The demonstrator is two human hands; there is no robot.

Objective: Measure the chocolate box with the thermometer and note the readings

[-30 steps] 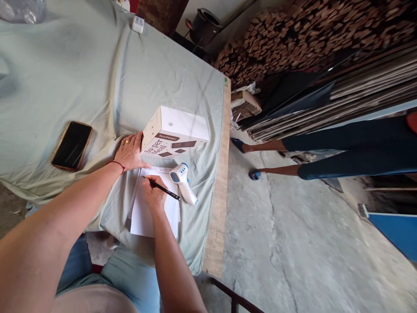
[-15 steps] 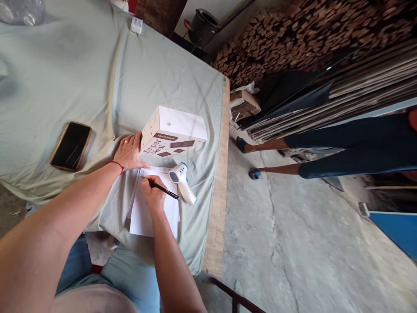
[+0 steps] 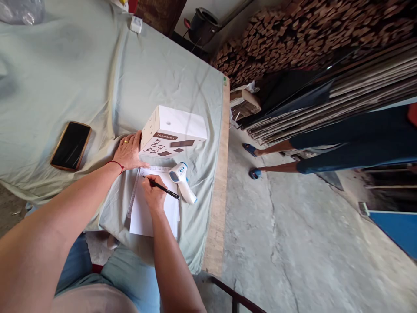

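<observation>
Pinched in my right hand is a black pen, its tip near the top of the white notebook page. My left hand lies open on the cloth, fingers stretched against the side of a white "Super Meal" box, thumb by the notebook's upper edge. Part of the fingertips is hidden by the box. A white and blue infrared thermometer rests on the notebook's right side, just below the box. What is written on the page is too small to read.
On the pale green tablecloth lies a phone in a brown case, left of my hands. A small white box stands at the far edge. Beyond the table's wooden edge, a person in blue slippers is on the concrete floor.
The person at the right has shifted a foot and the legs slightly. My hands, the pen, the box and the thermometer look almost the same.
</observation>
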